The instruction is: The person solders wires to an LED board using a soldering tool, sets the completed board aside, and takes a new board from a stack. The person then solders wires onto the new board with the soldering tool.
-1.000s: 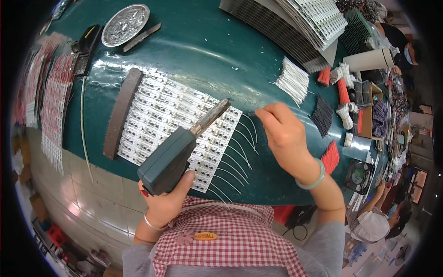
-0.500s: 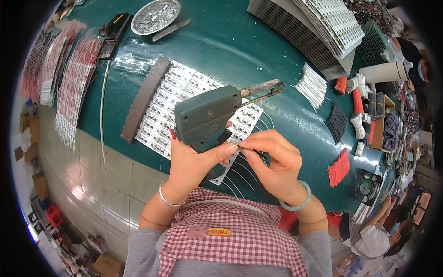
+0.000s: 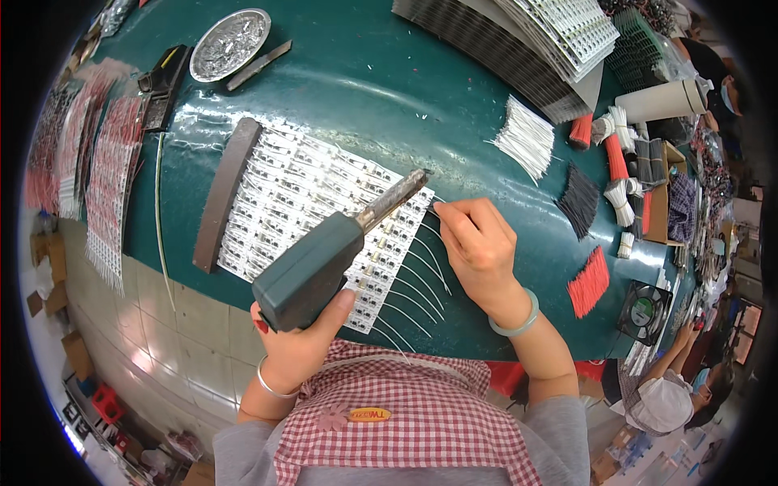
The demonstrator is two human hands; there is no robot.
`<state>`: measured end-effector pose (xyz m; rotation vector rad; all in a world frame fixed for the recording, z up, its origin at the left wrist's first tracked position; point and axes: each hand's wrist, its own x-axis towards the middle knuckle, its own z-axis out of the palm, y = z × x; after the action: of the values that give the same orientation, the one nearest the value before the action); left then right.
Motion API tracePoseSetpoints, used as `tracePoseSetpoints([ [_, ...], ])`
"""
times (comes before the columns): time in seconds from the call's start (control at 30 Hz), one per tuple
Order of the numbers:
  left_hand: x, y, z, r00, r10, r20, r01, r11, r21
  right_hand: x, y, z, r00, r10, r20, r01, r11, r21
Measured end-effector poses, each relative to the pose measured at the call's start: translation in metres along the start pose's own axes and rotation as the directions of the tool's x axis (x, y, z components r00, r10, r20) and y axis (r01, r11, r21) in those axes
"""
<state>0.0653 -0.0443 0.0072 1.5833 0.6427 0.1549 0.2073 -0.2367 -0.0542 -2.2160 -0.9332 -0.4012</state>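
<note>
My left hand (image 3: 297,347) is closed around the handle of a dark green soldering gun (image 3: 312,267). Its metal tip (image 3: 415,180) points to the far right corner of a white sheet of small circuit boards (image 3: 304,174). My right hand (image 3: 485,255) is at that same corner, thumb and fingers pinched on a thin white wire, mostly hidden by the fingertips. Several white wires (image 3: 419,286) curve out from the sheet's right edge onto the green table (image 3: 389,89). A brown bar (image 3: 227,194) lies along the sheet's left side.
Bundles of white wires (image 3: 525,139), black wires (image 3: 578,200) and red wires (image 3: 588,282) lie to the right. Stacked board sheets (image 3: 559,40) stand at the back. A round metal dish (image 3: 231,46) and a black stand (image 3: 164,89) sit far left. A small fan (image 3: 645,313) is near right.
The soldering gun has swung down and left, its tip now at the sheet's far right corner. My right hand has moved up from beside the left thumb to that corner.
</note>
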Motion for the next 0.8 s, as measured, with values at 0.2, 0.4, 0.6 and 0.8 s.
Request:
tracePoseSetpoints([
  [0.2, -0.003, -0.003, 0.002, 0.999, 0.042, -0.022, -0.04, 0.996, 0.075, -0.002, 0.006, -0.001, 1.0, 0.008, 0.017, -0.008, 1.0, -0.016],
  [0.4, 0.002, 0.0, 0.006, 0.979, 0.19, 0.069, -0.201, 0.955, 0.22, -0.001, 0.006, -0.001, 1.0, 0.012, 0.025, -0.012, 1.0, -0.005],
  [0.6, 0.003, -0.005, 0.008, 0.982, 0.178, 0.056, -0.185, 0.97, 0.158, 0.0, 0.006, -0.001, 0.999, 0.02, 0.032, -0.02, 1.0, -0.016],
  [0.8, 0.006, -0.004, 0.009, 0.977, 0.188, 0.1, -0.203, 0.964, 0.171, 0.002, 0.005, -0.001, 0.999, 0.019, 0.043, -0.018, 1.0, -0.015],
])
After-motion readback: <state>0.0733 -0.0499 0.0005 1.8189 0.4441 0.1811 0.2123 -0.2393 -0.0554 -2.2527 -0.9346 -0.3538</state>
